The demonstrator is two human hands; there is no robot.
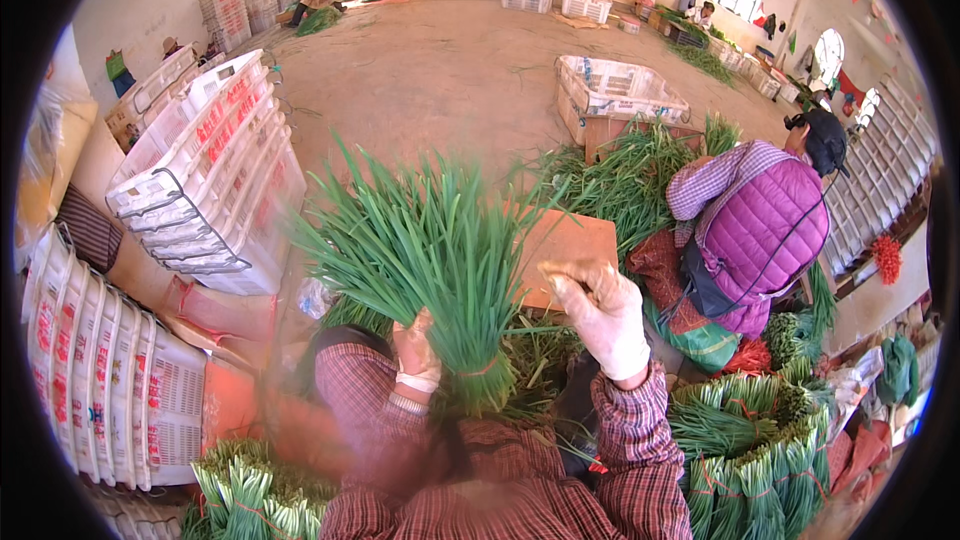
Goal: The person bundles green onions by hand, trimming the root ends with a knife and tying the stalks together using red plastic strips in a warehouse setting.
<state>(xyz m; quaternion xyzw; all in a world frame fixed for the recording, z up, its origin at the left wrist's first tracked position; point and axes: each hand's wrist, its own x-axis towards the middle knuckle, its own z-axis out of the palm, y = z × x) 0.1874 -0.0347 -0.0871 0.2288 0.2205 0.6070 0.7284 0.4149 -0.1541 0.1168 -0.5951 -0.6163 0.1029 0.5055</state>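
My left hand (417,352), in a pale thin glove, grips a large bundle of long green leafy stalks (442,247), which look like garlic chives. A reddish band (478,369) circles the bundle near its lower end, and the leaf tips fan upward and away from me. To the right, my gloved right hand (604,307) is raised apart from the bundle, its fingers curled with thumb and forefinger close together; whether something small is between them cannot be told. Behind it lies an orange-brown board (574,240). Loose stalks (540,367) lie below, between my knees.
White plastic crates stand stacked at left (217,172) and lower left (112,382). A co-worker in a purple vest (765,225) sits at right beside a heap of stalks (637,172). Banded bundles stand at lower right (757,457) and lower left (255,495). Another crate (622,82) is ahead.
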